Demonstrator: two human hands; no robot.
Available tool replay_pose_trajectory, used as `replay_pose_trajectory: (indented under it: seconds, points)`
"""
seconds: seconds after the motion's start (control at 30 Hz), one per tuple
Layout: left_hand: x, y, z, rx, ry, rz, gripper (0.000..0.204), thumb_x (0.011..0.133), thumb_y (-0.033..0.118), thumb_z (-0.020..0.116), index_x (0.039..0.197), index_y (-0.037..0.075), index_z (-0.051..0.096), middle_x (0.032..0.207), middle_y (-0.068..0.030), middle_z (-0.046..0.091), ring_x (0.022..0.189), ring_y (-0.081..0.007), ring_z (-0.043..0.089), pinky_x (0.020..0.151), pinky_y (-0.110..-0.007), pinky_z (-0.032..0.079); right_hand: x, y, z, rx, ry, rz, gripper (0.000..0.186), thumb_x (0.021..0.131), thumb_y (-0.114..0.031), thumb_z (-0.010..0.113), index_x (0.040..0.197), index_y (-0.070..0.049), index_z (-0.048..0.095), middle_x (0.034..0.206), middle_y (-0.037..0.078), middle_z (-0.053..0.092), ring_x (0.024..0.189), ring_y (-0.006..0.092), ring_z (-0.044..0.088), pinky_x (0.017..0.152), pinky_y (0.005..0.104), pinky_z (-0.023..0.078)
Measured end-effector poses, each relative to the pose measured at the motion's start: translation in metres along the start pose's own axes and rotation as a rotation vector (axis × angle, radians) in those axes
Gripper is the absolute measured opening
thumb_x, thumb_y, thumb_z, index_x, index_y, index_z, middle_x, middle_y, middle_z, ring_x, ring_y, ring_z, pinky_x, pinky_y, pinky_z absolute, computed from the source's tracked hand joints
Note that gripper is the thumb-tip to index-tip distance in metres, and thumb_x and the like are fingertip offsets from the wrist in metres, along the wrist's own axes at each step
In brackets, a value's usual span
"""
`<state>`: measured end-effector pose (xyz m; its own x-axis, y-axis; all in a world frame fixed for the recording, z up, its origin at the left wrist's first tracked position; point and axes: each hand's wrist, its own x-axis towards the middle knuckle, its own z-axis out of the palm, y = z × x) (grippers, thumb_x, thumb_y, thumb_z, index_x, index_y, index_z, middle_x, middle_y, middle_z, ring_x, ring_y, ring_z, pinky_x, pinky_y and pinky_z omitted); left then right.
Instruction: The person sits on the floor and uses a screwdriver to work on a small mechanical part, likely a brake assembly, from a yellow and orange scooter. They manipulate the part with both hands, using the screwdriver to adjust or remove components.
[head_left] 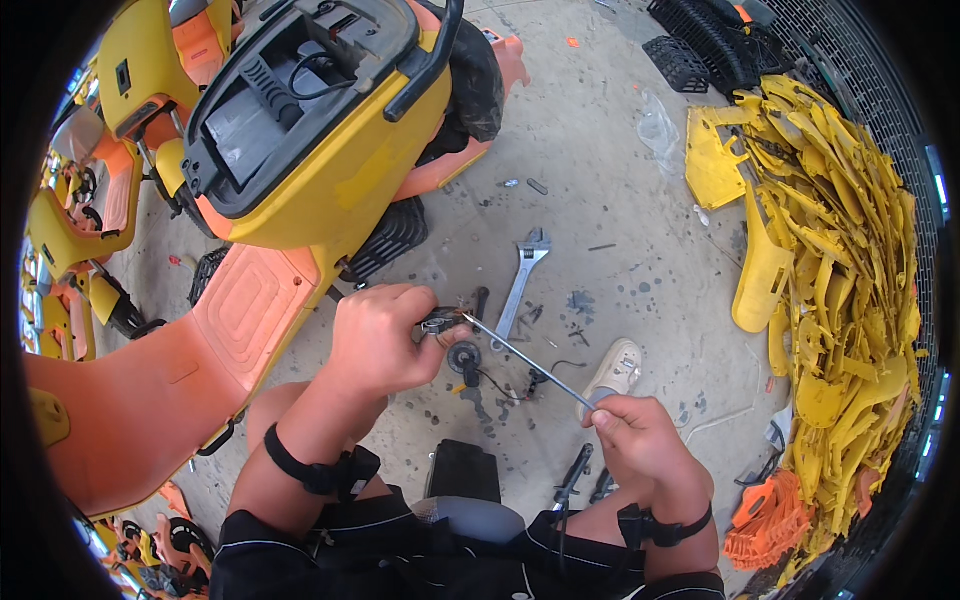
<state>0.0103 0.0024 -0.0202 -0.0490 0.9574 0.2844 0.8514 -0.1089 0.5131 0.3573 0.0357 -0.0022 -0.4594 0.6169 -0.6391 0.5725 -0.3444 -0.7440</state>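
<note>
Caution: the slim metal rod, pinched in the right hand, may slip toward the left hand if pushed off-axis. The left hand grips a small dark part, left of the adjustable wrench. The part appears compact and blackish; I cannot make out finer detail.

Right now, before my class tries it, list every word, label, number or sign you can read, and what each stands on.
None: no text is legible in this view.
Adjustable wrench: any markings are too small to read.
White shoe: any print is too small to read.
Yellow scooter body: no readable lettering.
Metal rod: no readable lettering.
</note>
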Motion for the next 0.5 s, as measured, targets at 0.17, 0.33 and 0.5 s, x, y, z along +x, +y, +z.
replay_pose_trajectory:
  seconds: [0.17, 0.33, 0.5]
  points:
    - [-0.002, 0.004, 0.002, 0.046, 0.002, -0.098, 0.039, 0.075, 0.035, 0.088, 0.072, 0.005, 0.063, 0.064, -0.0115, 0.062, 0.058, -0.0355, 0.062, 0.049, -0.043, 0.046, 0.0, 0.002, 0.01, 0.038, 0.024, 0.042, 0.023, 0.107, -0.02, 0.062, 0.105, -0.002, 0.076, 0.065, -0.003, 0.052, 0.061, 0.009, 0.046, 0.057, 0.0295, 0.039]
    - [-0.002, 0.005, 0.006, 0.081, -0.001, -0.165, 0.042, 0.077, 0.037, 0.087, 0.07, 0.005, 0.061, 0.065, -0.0127, 0.063, 0.061, -0.0377, 0.064, 0.05, -0.045, 0.047, 0.002, -0.007, 0.018, -0.004, 0.042, 0.094, 0.023, 0.107, -0.016, 0.059, 0.102, 0.002, 0.072, 0.071, -0.002, 0.055, 0.066, 0.0078, 0.048, 0.062, 0.0261, 0.041]
    - [0.004, 0.021, 0.021, -0.011, -0.012, -0.358, 0.043, 0.084, 0.037, 0.083, 0.073, 0.004, 0.058, 0.064, -0.0162, 0.063, 0.06, -0.0409, 0.065, 0.053, -0.047, 0.05, 0.008, -0.011, 0.039, 0.152, 0.05, 0.102, 0.026, 0.109, -0.021, 0.057, 0.1, 0.001, 0.069, 0.07, -0.001, 0.054, 0.062, 0.0078, 0.047, 0.058, 0.0257, 0.04]
